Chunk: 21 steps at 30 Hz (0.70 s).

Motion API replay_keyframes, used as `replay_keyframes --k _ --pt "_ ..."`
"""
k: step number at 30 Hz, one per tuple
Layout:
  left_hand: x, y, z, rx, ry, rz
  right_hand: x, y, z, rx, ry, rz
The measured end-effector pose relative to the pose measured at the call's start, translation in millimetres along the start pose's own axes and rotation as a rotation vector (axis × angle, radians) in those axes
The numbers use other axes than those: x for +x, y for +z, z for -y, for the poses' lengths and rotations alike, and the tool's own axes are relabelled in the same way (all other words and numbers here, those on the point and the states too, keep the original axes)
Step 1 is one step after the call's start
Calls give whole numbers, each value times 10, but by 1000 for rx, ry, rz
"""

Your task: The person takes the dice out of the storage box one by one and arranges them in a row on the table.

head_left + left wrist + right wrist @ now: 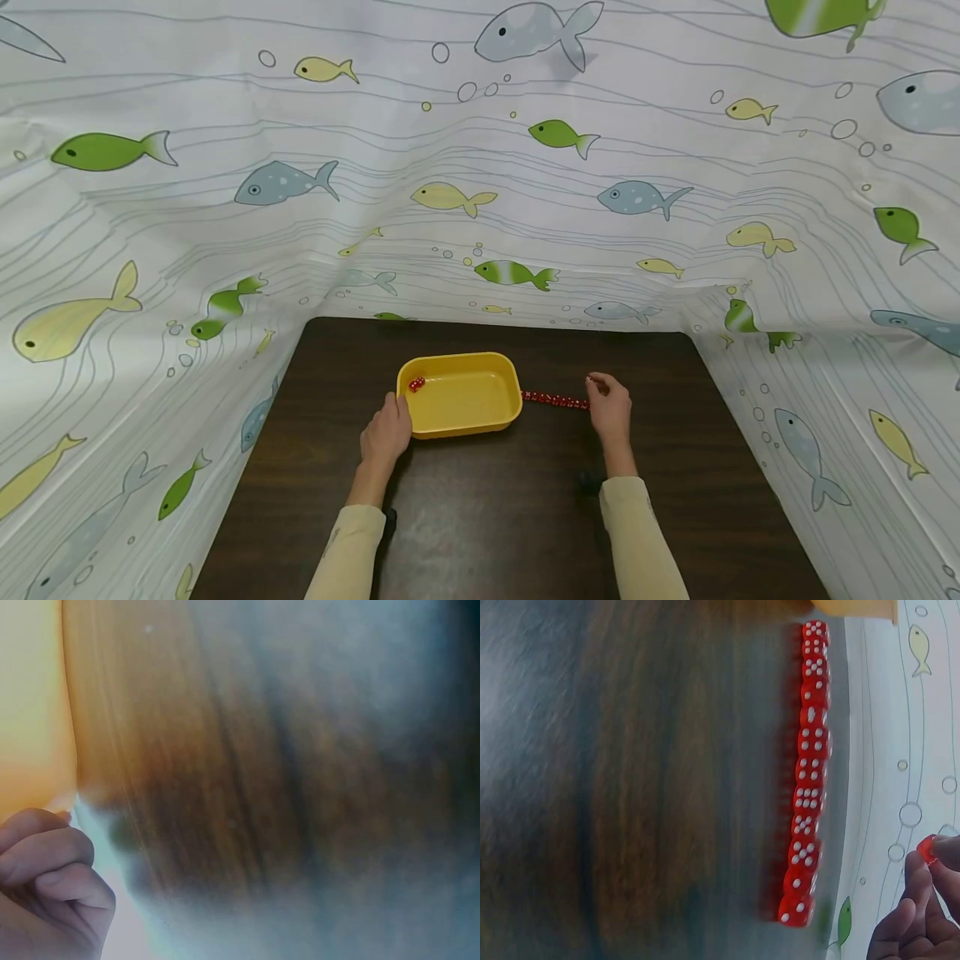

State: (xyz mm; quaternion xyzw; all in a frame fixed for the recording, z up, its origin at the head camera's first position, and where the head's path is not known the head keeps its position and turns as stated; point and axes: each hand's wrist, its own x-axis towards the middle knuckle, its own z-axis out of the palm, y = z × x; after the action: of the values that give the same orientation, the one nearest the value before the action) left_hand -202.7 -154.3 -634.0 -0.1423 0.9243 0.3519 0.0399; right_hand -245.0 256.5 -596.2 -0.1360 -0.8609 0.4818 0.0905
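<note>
My left hand point(386, 431) grips the left edge of a yellow plastic tray point(465, 402), its fingers curled at the rim in the left wrist view. A few red dice point(417, 384) lie together in the tray's far left corner. From the tray's right side, a straight row of red dice point(557, 401) with white pips runs along the table. Near the right end of that row, my right hand point(611, 410) pinches a single red die point(928, 849) between thumb and fingertips. In the right wrist view the row's dice stand side by side.
Everything stands on a dark brown wooden table point(480, 517). A white sheet point(420, 125) printed with green, yellow and blue fish surrounds the table's back and sides. Light sleeves point(641, 533) cover both forearms.
</note>
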Motion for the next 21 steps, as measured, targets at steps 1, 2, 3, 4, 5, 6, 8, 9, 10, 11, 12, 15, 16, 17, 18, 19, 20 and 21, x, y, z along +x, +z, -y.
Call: replay_keyframes --k 1,2,3,4,5,6,8,9,10,11,12,15,16,17,18,19,20,21 --pt "2 1 0 0 1 1 -2 -14 -20 -2 8 -1" --pt "3 1 1 0 1 1 -5 -28 -39 -4 18 0" --pt "3 1 2 -1 -1 2 -10 -43 -59 -7 27 3" --pt "3 2 4 0 -3 4 -16 -58 -77 -15 35 5" --pt "1 2 5 2 -4 5 -21 -72 -95 -22 42 8" --pt "-2 2 6 4 -6 6 -26 -87 -110 -29 47 9" --pt "-2 -2 5 3 -9 9 -27 -115 -140 -32 51 7" --pt "-3 -4 4 3 -11 9 -28 -127 -150 -33 50 5" --pt "-2 -7 2 3 -13 9 -23 -139 -162 -37 50 3" --pt "-1 -12 -3 1 -13 8 -18 -150 -173 -36 50 1" --pt "1 -14 -7 -2 -15 7 -14 -160 -182 -39 51 0" --pt "1 -20 -22 -7 -20 4 -8 -189 -220 -54 66 2" --pt "0 -21 -26 -8 -20 4 -7 -198 -236 -56 74 2" --pt "-1 -22 -31 -8 -20 5 -9 -207 -251 -57 80 3" --pt "-4 -21 -33 -9 -21 6 -12 -217 -265 -59 87 6" --pt "-6 -22 -36 -9 -22 8 -12 -228 -285 -62 92 8" --pt "-8 -22 -38 -10 -21 9 -8 -239 -306 -63 97 10" --pt "-10 -22 -39 -10 -22 9 -6 -250 -326 -67 104 14"
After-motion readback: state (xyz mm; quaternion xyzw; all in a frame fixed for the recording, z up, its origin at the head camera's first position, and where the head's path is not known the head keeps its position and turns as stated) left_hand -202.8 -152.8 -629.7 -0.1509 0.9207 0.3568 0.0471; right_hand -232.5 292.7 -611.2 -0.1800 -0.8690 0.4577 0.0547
